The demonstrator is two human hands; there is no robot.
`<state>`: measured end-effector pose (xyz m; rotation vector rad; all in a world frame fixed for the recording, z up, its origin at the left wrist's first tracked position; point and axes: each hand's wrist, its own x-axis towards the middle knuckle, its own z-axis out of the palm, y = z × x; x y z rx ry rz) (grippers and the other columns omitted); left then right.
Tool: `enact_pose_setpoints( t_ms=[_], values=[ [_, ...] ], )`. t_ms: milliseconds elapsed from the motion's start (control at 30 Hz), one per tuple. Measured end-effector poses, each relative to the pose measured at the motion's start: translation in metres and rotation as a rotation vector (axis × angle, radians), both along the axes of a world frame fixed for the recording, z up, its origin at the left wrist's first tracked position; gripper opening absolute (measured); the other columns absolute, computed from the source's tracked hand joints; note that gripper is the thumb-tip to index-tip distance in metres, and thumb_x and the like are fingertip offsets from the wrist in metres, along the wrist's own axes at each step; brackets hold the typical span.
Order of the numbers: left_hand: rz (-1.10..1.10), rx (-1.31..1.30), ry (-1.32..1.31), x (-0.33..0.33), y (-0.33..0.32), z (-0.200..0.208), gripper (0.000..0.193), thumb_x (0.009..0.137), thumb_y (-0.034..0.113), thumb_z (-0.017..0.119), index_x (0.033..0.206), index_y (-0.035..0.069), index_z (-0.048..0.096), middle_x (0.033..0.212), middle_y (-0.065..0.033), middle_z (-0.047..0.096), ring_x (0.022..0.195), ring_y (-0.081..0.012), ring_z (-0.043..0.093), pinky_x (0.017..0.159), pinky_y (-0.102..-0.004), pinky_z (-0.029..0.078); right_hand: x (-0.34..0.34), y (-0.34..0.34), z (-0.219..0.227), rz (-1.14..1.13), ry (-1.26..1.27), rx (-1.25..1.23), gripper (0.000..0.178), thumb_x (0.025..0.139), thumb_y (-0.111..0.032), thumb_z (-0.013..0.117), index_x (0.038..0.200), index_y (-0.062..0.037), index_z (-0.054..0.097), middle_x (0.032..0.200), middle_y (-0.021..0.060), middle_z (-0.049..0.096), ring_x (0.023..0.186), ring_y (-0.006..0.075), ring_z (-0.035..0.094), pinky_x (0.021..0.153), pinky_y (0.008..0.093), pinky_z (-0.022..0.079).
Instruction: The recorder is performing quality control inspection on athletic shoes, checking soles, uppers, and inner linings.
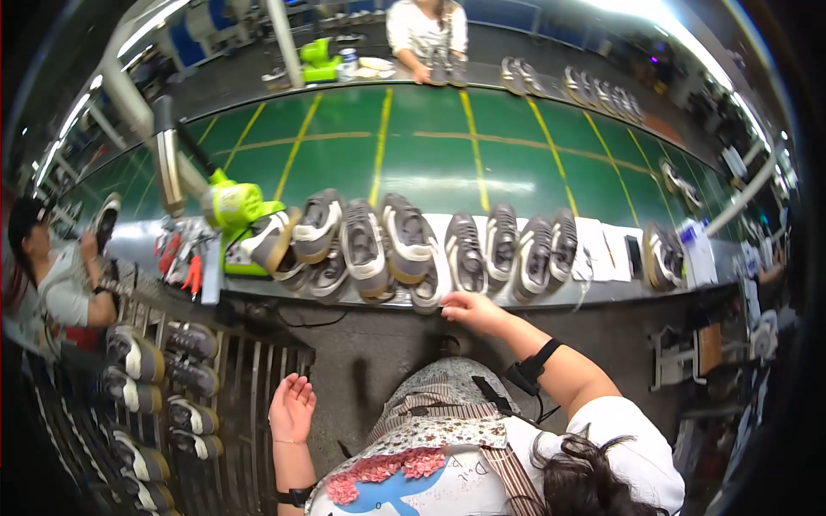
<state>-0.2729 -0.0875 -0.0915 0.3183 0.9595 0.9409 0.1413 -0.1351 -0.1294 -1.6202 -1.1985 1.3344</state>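
A row of grey sneakers with white stripes and tan soles (365, 249) stands along the near edge of the bench, several of them stacked at the left. My right hand (475, 313) reaches to this edge, its fingers partly extended beside the lowest sneaker (428, 291); whether they touch it I cannot tell. Nothing shows in that hand. More striped sneakers (502, 245) stand just beyond it, toes and heels lined up. My left hand (293, 408) hangs lower left, over the floor, palm up with fingers stretched out and holding nothing.
A green conveyor belt (422, 159) with yellow lines runs behind the shoes. Left stand a bright green machine (237, 206) and red-handled tools (194, 273). Slatted racks with sneakers (138, 354) are lower left. Right lie white papers (602, 245) and a phone (635, 255). Co-workers (428, 30) handle shoes opposite and at left.
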Motion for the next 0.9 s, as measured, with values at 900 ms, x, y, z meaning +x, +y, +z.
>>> enact_pose_setpoints(
  t_ms=[900],
  values=[
    [-1.105,1.476,0.893,0.522,0.002,-0.066,0.035,0.070,0.011,0.067,0.102,0.005,0.056,0.100,-0.0115,0.055,0.096,-0.0285,0.053,0.084,-0.0362,0.042,0.281,-0.094,-0.053,-0.448,-1.030,0.317,0.042,0.061,-0.002,0.066,0.100,-0.0095,0.056,0.101,0.0072,0.050,0.098,0.0283,0.047,0.084,0.0375,0.041]
  ],
)
